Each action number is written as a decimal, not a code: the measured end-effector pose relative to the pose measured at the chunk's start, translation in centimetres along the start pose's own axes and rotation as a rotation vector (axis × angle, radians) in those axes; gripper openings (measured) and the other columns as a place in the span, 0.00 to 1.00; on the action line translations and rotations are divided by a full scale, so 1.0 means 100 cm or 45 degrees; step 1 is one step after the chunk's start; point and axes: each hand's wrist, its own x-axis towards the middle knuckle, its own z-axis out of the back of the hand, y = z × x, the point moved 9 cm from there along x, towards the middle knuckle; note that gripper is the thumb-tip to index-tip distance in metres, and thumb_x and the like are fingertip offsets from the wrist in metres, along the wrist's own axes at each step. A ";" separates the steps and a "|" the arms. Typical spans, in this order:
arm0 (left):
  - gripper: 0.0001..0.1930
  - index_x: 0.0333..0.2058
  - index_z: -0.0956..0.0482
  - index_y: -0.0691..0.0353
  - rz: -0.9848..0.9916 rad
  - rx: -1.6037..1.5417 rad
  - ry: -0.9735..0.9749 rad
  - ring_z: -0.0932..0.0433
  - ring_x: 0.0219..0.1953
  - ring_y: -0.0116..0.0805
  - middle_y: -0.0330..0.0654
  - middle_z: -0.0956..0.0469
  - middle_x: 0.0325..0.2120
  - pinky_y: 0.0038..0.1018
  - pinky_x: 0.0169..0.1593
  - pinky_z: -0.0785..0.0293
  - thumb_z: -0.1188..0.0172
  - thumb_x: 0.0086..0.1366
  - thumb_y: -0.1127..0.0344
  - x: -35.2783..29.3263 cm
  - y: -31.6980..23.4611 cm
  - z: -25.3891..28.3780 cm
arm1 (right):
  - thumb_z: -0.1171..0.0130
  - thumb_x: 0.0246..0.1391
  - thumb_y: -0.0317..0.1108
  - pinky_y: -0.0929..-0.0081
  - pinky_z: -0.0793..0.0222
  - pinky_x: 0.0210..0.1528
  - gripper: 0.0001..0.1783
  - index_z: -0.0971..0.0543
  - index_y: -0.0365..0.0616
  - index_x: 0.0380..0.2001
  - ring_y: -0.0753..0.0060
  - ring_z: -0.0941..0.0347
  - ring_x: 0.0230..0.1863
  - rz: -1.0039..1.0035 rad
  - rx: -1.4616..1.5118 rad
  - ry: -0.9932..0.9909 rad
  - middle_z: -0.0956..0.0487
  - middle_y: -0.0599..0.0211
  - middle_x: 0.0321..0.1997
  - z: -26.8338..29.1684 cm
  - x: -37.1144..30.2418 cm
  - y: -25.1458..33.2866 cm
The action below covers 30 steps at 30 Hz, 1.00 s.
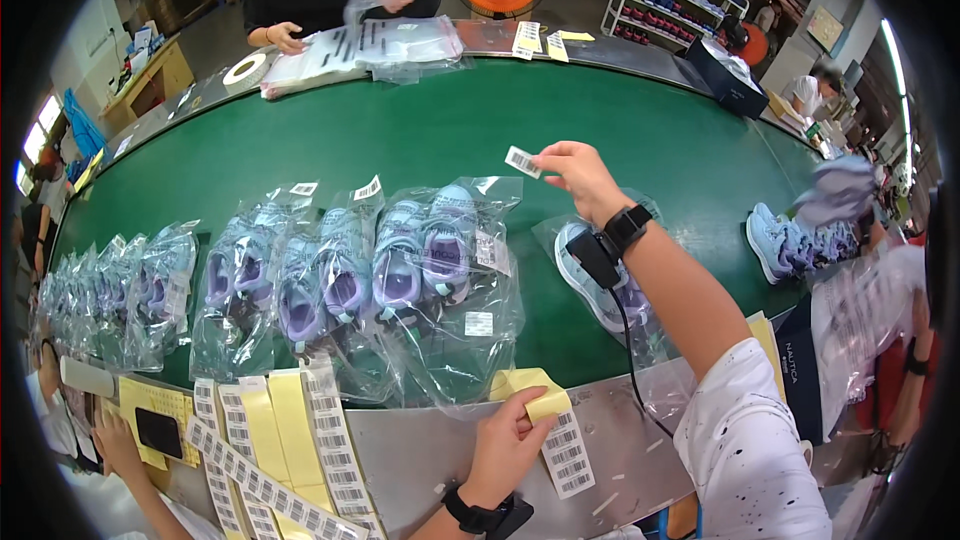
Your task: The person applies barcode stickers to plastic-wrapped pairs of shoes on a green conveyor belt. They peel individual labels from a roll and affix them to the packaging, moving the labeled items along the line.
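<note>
Between the fingertips of my right hand (577,175) is a small white barcode sticker (522,161), held above the green conveyor belt (400,130). My left hand (508,445) pinches a yellow-backed strip of barcode stickers (567,452) over the metal ledge. Left of my right hand lies a pair of light blue and purple sneakers (425,255) in a clear plastic bag, with a white label on the bag. Under my right wrist sits another bagged pair of sneakers (583,275), partly hidden by the arm.
More bagged sneakers (240,265) line the belt to the left. Sticker strips (330,440) and a phone (160,433) lie on the near ledge (420,450). Across the belt, a person handles stacked plastic bags (350,50). Unbagged sneakers (780,240) stand at right, near another person's arm.
</note>
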 end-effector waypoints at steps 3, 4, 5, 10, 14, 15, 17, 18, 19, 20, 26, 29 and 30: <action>0.20 0.53 0.29 0.70 -0.076 -0.059 -0.035 0.19 0.40 0.27 0.47 0.19 0.39 0.20 0.42 0.23 0.40 0.62 0.77 0.001 -0.002 0.002 | 0.34 0.49 0.33 0.74 0.35 0.43 0.07 0.20 0.43 0.29 0.74 0.29 0.39 -0.067 -0.173 0.227 0.21 0.68 0.34 -0.024 0.010 0.002; 0.19 0.52 0.28 0.69 -0.109 -0.091 -0.055 0.18 0.38 0.25 0.45 0.18 0.36 0.19 0.40 0.22 0.39 0.62 0.75 0.001 -0.002 0.002 | 0.35 0.50 0.34 0.74 0.35 0.45 0.08 0.21 0.43 0.31 0.75 0.29 0.41 -0.105 -0.247 0.321 0.21 0.68 0.35 -0.034 0.011 0.001; 0.19 0.52 0.28 0.69 -0.103 -0.085 -0.059 0.18 0.38 0.25 0.46 0.18 0.37 0.19 0.40 0.22 0.40 0.62 0.76 0.001 -0.001 0.003 | 0.35 0.50 0.34 0.74 0.35 0.47 0.08 0.21 0.42 0.32 0.75 0.29 0.43 -0.141 -0.321 0.416 0.22 0.68 0.37 -0.044 0.011 -0.002; 0.21 0.54 0.31 0.72 0.002 -0.068 0.011 0.20 0.44 0.30 0.50 0.22 0.44 0.22 0.48 0.23 0.41 0.62 0.80 0.002 -0.003 -0.006 | 0.36 0.46 0.25 0.70 0.25 0.28 0.04 0.22 0.38 0.24 0.68 0.24 0.25 -0.209 -0.234 0.353 0.21 0.61 0.27 -0.052 0.027 -0.021; 0.22 0.55 0.32 0.72 -0.011 -0.060 -0.007 0.21 0.44 0.29 0.49 0.22 0.44 0.22 0.48 0.24 0.41 0.62 0.80 0.002 -0.002 -0.004 | 0.41 0.44 0.19 0.69 0.25 0.23 0.13 0.26 0.33 0.36 0.65 0.21 0.24 0.062 -0.618 0.133 0.21 0.55 0.28 -0.054 0.018 -0.004; 0.22 0.55 0.32 0.71 -0.012 -0.079 -0.018 0.21 0.44 0.29 0.49 0.22 0.44 0.22 0.48 0.24 0.41 0.62 0.80 0.001 -0.001 -0.003 | 0.45 0.43 0.16 0.66 0.24 0.26 0.24 0.31 0.33 0.48 0.62 0.21 0.23 0.049 -0.604 0.153 0.21 0.51 0.28 -0.056 0.010 0.001; 0.23 0.56 0.33 0.71 -0.029 -0.103 -0.029 0.21 0.44 0.29 0.49 0.22 0.44 0.22 0.48 0.24 0.42 0.63 0.80 0.002 -0.002 -0.005 | 0.43 0.48 0.20 0.71 0.25 0.30 0.33 0.37 0.35 0.59 0.67 0.22 0.25 0.241 -0.691 0.151 0.21 0.52 0.29 -0.040 -0.005 0.020; 0.23 0.57 0.33 0.71 -0.038 -0.099 -0.038 0.21 0.44 0.29 0.49 0.22 0.44 0.22 0.47 0.24 0.43 0.63 0.80 0.003 -0.003 -0.005 | 0.46 0.48 0.21 0.66 0.25 0.34 0.32 0.37 0.34 0.59 0.57 0.21 0.28 0.381 -0.740 0.139 0.20 0.49 0.31 -0.024 -0.006 0.023; 0.23 0.58 0.34 0.70 -0.037 -0.117 -0.039 0.21 0.44 0.29 0.49 0.22 0.44 0.22 0.47 0.24 0.43 0.63 0.80 0.002 -0.001 -0.009 | 0.50 0.47 0.21 0.61 0.25 0.38 0.31 0.37 0.33 0.59 0.48 0.21 0.32 0.505 -0.809 0.132 0.20 0.47 0.32 -0.001 -0.012 0.020; 0.24 0.58 0.34 0.70 -0.040 -0.107 -0.056 0.21 0.44 0.28 0.49 0.22 0.44 0.22 0.47 0.25 0.43 0.63 0.80 0.001 0.003 -0.009 | 0.48 0.50 0.26 0.60 0.26 0.44 0.29 0.34 0.35 0.57 0.47 0.22 0.41 0.454 -0.885 0.298 0.19 0.47 0.38 0.009 -0.030 0.017; 0.24 0.59 0.34 0.67 -0.154 -0.067 -0.029 0.23 0.36 0.20 0.39 0.20 0.36 0.17 0.39 0.27 0.42 0.63 0.77 0.009 0.014 -0.015 | 0.39 0.55 0.44 0.69 0.40 0.62 0.34 0.33 0.39 0.61 0.60 0.35 0.61 0.009 -0.921 0.383 0.30 0.52 0.61 0.141 -0.117 -0.027; 0.26 0.61 0.37 0.70 0.075 0.383 -0.002 0.22 0.42 0.25 0.46 0.22 0.44 0.19 0.44 0.26 0.43 0.64 0.78 -0.003 -0.013 -0.020 | 0.38 0.55 0.37 0.71 0.43 0.65 0.37 0.40 0.39 0.65 0.67 0.39 0.64 0.000 -0.639 0.326 0.34 0.61 0.65 0.147 -0.159 -0.026; 0.21 0.56 0.32 0.69 -0.013 0.335 -0.078 0.22 0.40 0.24 0.44 0.21 0.40 0.19 0.42 0.27 0.43 0.64 0.77 -0.007 -0.027 -0.015 | 0.36 0.53 0.33 0.70 0.45 0.66 0.42 0.44 0.40 0.67 0.69 0.42 0.66 -0.171 -0.395 0.424 0.35 0.61 0.65 0.126 -0.175 -0.028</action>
